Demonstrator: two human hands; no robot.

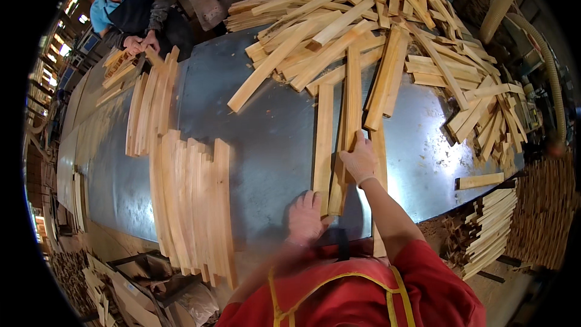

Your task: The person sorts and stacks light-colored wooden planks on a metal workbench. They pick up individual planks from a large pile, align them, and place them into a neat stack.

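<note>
Long pale wooden slats lie on the dark metal tabletop in front of me. My left hand (305, 219) is at the near end of one wooden slat (324, 139), fingers along its left edge and thumb by its end, closed on it. My right hand (359, 158) grips a second slat (353, 94) partway along, thumb on its left side and fingers toward its right. A darker-edged slat (339, 191) lies between my hands. Under my right wrist another slat (379, 175) runs toward the near edge.
A big loose heap of slats (339, 30) covers the far side and right. Lined-up slats (190, 200) stand left of me, with another row (151, 103) beyond. A co-worker (136, 9) handles wood at far left. Stacked slats (493, 230) sit below the table's right edge.
</note>
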